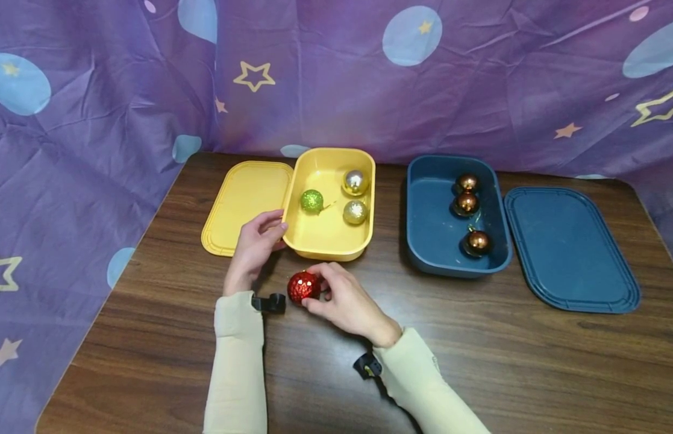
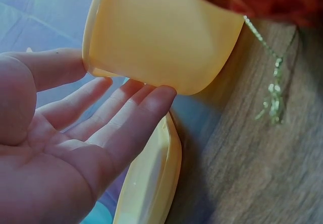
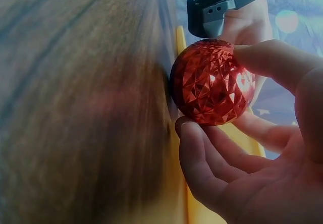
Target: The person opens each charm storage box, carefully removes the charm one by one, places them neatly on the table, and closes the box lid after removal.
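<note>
My right hand (image 1: pixel 349 298) grips a red faceted Christmas bauble (image 1: pixel 303 287) between thumb and fingers, just in front of the yellow container (image 1: pixel 328 246). The right wrist view shows the bauble (image 3: pixel 212 85) close beside the wooden tabletop. A gold string (image 2: pixel 275 90) hangs near it in the left wrist view. At the container's near left corner is my left hand (image 1: pixel 256 244), its thumb at the rim and its extended fingers (image 2: pixel 131 110) against the outer wall. Inside the container lie a green glitter bauble (image 1: pixel 311 201), a shiny gold bauble (image 1: pixel 355 182) and a gold glitter bauble (image 1: pixel 355 212).
A yellow lid (image 1: pixel 246 208) lies left of the yellow container. To the right stands a blue container (image 1: pixel 431 223) with three brown baubles (image 1: pixel 477 242), and a blue lid (image 1: pixel 572 247) lies beside it. A purple patterned cloth (image 1: pixel 336 90) hangs behind the wooden table (image 1: pixel 325 374).
</note>
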`<control>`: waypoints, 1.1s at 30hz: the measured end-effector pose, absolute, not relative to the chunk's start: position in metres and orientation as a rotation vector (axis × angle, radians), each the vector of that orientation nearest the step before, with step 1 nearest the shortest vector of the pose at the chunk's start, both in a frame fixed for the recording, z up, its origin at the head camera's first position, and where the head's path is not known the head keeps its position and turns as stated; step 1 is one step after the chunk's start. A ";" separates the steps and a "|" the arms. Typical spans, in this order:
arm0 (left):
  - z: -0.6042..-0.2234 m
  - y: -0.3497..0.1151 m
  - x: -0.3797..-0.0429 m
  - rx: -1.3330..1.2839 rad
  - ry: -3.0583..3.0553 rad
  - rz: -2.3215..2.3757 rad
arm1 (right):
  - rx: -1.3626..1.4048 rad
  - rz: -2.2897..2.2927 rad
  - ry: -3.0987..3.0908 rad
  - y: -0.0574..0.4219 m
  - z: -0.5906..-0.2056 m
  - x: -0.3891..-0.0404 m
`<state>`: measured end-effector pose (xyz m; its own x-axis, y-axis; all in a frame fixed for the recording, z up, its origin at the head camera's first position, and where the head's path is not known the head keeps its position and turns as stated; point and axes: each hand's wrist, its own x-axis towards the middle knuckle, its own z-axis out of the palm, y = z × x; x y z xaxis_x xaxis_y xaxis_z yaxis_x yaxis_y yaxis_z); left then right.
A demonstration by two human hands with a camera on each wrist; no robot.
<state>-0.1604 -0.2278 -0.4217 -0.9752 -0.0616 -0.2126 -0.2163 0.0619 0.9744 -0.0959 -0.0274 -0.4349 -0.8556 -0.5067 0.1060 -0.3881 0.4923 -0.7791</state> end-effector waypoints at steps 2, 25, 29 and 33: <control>-0.422 -0.228 -0.161 -0.292 2.200 2.059 | -0.773 -1.292 2.600 -0.028 -0.434 -0.096; -0.422 -0.229 -0.161 -0.291 2.211 2.049 | -0.724 -1.281 2.650 -0.034 -0.435 -0.096; -0.422 -0.229 -0.160 -0.292 2.202 2.056 | -0.721 -1.284 2.659 -0.034 -0.433 -0.096; -0.422 -0.228 -0.160 -0.293 2.196 2.054 | -0.716 -1.279 2.671 -0.034 -0.432 -0.094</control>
